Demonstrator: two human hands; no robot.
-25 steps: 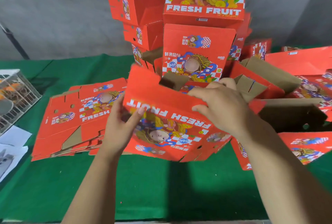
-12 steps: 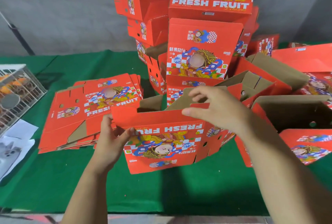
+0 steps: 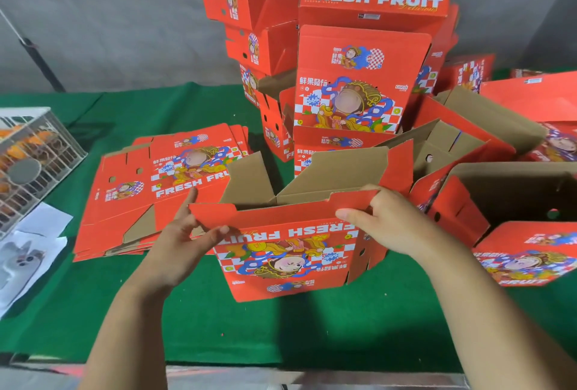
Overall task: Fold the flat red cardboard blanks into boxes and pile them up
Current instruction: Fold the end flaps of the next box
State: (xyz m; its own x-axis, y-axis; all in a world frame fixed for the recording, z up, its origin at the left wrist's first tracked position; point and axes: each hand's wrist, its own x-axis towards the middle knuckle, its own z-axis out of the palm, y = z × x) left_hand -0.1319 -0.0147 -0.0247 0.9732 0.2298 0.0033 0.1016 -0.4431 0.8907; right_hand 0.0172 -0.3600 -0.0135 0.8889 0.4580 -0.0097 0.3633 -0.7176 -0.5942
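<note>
Both hands now pinch the half-folded box (image 3: 290,252) rim: left hand (image 3: 184,242), right hand (image 3: 390,221) lowered onto it

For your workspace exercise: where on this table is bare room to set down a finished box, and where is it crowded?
Bare green cloth lies along the near edge, below the half-folded box. The flat blanks fill the left, a wire basket the far left, and stacked boxes crowd the back and right.

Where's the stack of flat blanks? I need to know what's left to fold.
In the head view, the stack of flat blanks lies on the green table at left, between the wire basket and the half-folded box.
</note>
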